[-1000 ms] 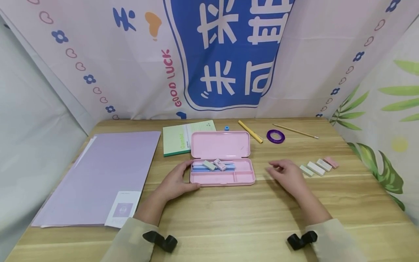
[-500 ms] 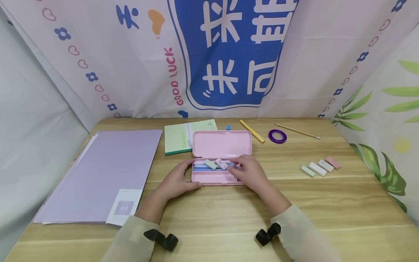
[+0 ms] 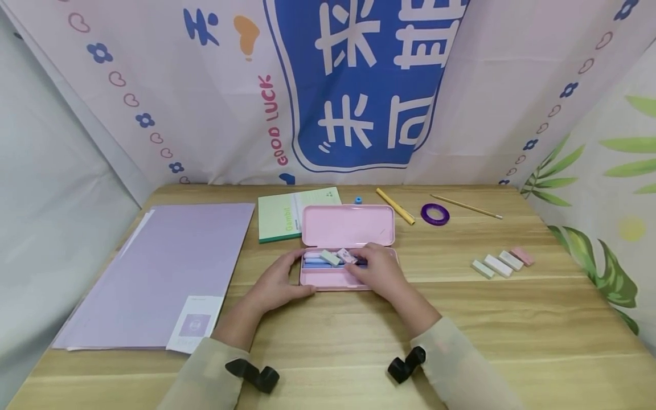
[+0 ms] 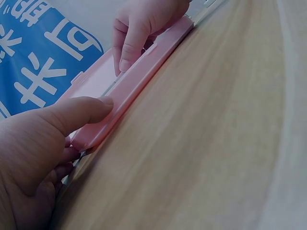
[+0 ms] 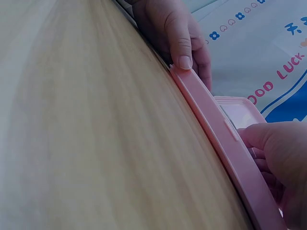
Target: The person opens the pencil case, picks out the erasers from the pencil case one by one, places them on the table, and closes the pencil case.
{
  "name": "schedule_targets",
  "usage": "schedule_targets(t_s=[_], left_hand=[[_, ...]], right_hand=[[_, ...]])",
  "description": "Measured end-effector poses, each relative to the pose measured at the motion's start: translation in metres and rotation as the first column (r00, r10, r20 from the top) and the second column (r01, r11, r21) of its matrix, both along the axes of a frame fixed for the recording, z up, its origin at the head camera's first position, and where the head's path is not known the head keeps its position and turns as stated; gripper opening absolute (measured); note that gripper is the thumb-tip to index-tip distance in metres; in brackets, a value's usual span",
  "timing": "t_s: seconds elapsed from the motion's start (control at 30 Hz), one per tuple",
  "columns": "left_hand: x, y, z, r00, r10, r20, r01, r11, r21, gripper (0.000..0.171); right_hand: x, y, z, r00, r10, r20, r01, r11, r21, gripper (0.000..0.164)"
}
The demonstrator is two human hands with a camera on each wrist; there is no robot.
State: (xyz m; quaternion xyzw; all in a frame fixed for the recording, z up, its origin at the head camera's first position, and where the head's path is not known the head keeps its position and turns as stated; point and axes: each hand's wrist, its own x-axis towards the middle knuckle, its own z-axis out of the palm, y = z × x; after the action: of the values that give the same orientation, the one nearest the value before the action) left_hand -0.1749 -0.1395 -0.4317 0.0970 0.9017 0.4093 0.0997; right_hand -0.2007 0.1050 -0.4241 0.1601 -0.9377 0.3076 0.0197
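Observation:
A pink pencil case (image 3: 333, 279) lies on the table with its lid (image 3: 348, 225) raised. Pens (image 3: 314, 263) fill its back compartment, and a green eraser (image 3: 329, 258) rests on them. My left hand (image 3: 275, 285) grips the case's left end, thumb on the front wall, as the left wrist view shows its thumb (image 4: 98, 111) on the edge. Reaching into the case, my right hand (image 3: 381, 274) pinches a white-and-pink patterned eraser (image 3: 345, 256) on top of the pens. That hand hides most of the case's right compartments.
Right of the case lie several erasers, including a pink eraser (image 3: 522, 256). Behind are a green notebook (image 3: 277, 219), a yellow pen (image 3: 395, 206), a purple tape roll (image 3: 435, 222) and a pencil (image 3: 466, 206). A large lilac folder (image 3: 164, 267) covers the left side.
My right hand has come left from beside the loose erasers into the pencil case, up to the patterned eraser. The left hand has stayed on the case's left end.

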Motion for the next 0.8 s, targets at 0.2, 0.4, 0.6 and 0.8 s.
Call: schedule_targets(t_s=[0.2, 0.4, 0.6, 0.8], left_hand=[[0.001, -0.001, -0.001, 1.0, -0.001, 0.001, 0.001, 1.0, -0.006, 0.092], [0.002, -0.003, -0.001, 1.0, 0.006, -0.001, -0.006, 1.0, -0.002, 0.091], [0.0, -0.001, -0.003, 1.0, -0.003, -0.01, 0.003, 1.0, -0.011, 0.092], [0.0, 0.0, -0.002, 1.0, 0.003, 0.001, -0.003, 1.0, -0.007, 0.093]], right_hand=[[0.0, -0.002, 0.001, 0.999, -0.032, 0.04, 0.034, 0.997, -0.068, 0.029], [0.001, 0.01, 0.005, 0.997, -0.064, 0.038, 0.067, 0.994, -0.091, 0.031], [0.006, 0.051, 0.005, 0.994, -0.105, -0.004, 0.103, 0.985, -0.14, 0.034], [0.012, 0.101, 0.003, 0.979, -0.201, -0.041, 0.196, 0.974, -0.116, 0.034]])
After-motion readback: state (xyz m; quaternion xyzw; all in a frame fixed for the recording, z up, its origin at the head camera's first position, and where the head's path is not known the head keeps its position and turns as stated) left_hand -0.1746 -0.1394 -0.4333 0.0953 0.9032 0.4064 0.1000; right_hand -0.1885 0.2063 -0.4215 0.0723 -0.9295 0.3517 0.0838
